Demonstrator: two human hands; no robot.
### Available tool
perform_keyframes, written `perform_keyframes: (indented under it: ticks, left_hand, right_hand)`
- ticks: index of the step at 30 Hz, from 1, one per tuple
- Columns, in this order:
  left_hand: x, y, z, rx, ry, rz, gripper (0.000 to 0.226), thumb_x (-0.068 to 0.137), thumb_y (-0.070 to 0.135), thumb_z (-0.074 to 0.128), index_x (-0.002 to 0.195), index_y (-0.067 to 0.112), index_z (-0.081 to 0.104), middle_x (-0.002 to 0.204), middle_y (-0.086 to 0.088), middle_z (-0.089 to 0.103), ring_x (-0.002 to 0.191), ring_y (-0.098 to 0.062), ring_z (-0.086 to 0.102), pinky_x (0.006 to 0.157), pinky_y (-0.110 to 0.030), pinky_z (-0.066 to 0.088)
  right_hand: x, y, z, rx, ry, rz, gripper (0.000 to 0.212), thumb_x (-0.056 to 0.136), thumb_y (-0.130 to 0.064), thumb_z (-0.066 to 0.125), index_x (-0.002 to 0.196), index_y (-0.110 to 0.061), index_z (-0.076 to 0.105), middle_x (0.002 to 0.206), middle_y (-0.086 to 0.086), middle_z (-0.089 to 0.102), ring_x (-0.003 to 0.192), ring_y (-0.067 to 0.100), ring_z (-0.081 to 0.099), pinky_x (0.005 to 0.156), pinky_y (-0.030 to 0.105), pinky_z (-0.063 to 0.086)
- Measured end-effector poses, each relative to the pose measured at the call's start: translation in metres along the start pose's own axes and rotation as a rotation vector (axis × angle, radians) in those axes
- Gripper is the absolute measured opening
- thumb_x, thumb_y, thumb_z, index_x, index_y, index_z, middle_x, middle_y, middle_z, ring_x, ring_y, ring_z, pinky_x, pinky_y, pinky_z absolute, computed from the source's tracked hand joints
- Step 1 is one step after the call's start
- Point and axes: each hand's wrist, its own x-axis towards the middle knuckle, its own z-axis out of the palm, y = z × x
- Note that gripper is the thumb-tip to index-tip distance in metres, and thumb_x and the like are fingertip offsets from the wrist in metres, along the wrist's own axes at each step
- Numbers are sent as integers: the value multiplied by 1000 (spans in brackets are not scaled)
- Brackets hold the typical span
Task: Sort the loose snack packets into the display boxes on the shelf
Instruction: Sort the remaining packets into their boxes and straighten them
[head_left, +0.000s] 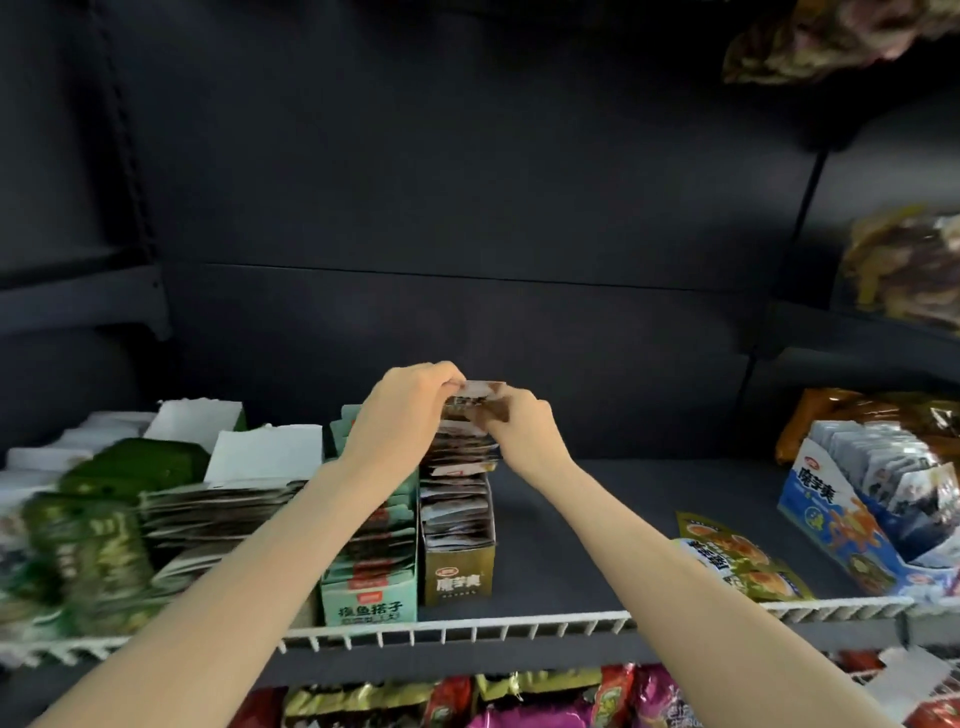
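I have both hands up over the shelf (597, 519), at the back end of the gold display box (458, 574). My left hand (402, 415) has its fingers curled over the top of a stack of brown snack packets (462, 441) that stands out of that box, and my right hand (522, 423) pinches the same stack from the other side — thumb and fingers closed on the upper packets. The gold box sits just beside a mint-green display box (370, 603), touching it, both against the white wire rail (467, 626) at the shelf's front edge. To my left lie green packets (104, 530) in a loose heap. To my right a yellow packet (737, 561) lies flat on the shelf, and further right stands a blue display box (852, 530) — tilted, full of pale packets.
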Motion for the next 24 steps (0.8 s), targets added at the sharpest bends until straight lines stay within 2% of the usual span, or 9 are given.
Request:
perform_keyframes:
  ticks: [2,4,7,11,14,16,18,21,24]
  left_hand:
    - [-3,-7,-4,6,-78,-69,21,98,18,46,102,20,67,93,0,68,85,-18,63,74,-36,51]
    - [-3,-13,-4,43,-142,-111,23,98,17,45,106,22,66,94,-2,67,84,-19,62,72,-34,51]
    - [2,-20,5,112,-275,-147,25,99,16,42,109,21,64,94,-6,64,74,-21,60,68,-35,52]
    - [2,-22,18,155,-480,-190,29,99,29,40,111,14,62,99,-6,66,81,-20,64,74,-37,54]
    - [-4,-15,24,240,-358,-140,30,98,32,41,113,16,61,106,-3,64,93,-19,60,80,-34,48]
    - [-10,-6,29,264,-209,-73,30,96,32,43,120,19,57,117,1,59,108,-18,52,90,-32,39]
    - [-16,10,38,210,-115,15,29,96,30,45,120,21,56,118,4,57,110,-16,49,91,-29,34]
    - [-23,41,63,90,-128,94,23,94,25,48,113,19,60,110,4,60,104,-17,51,86,-29,36]
    - [-25,68,106,-86,-284,-23,22,93,22,50,111,16,62,108,0,62,101,-19,55,89,-36,45]
  right_hand:
    - [2,-1,7,-128,-72,10,23,90,-17,50,106,-21,67,90,4,71,86,25,64,74,34,51]
    - [3,0,10,-162,-53,4,20,90,-20,51,102,-21,68,89,1,70,87,23,64,75,35,52]
    - [2,0,9,-58,-11,-26,19,91,-14,55,107,-18,66,99,-5,68,93,8,61,80,19,46]
    - [-1,8,9,-71,-123,-29,18,95,-21,52,101,-18,68,98,-5,69,93,9,63,74,14,46]
    - [-5,12,4,-63,-167,-15,24,97,-24,49,113,-18,66,108,-4,68,100,9,61,80,17,45]
    - [-13,17,-4,-67,-126,-14,28,98,-24,48,121,-18,62,116,-4,65,107,10,58,87,19,43]
    - [-24,29,-16,-72,-47,30,29,98,-23,47,123,-17,59,118,-4,63,109,10,56,87,18,40]
    - [-46,63,-41,-158,10,133,30,97,-23,48,125,-17,57,123,0,61,111,14,55,88,19,40]
    - [-64,106,-71,-328,-20,349,41,96,-25,50,134,-12,47,131,12,53,121,28,49,98,31,37]
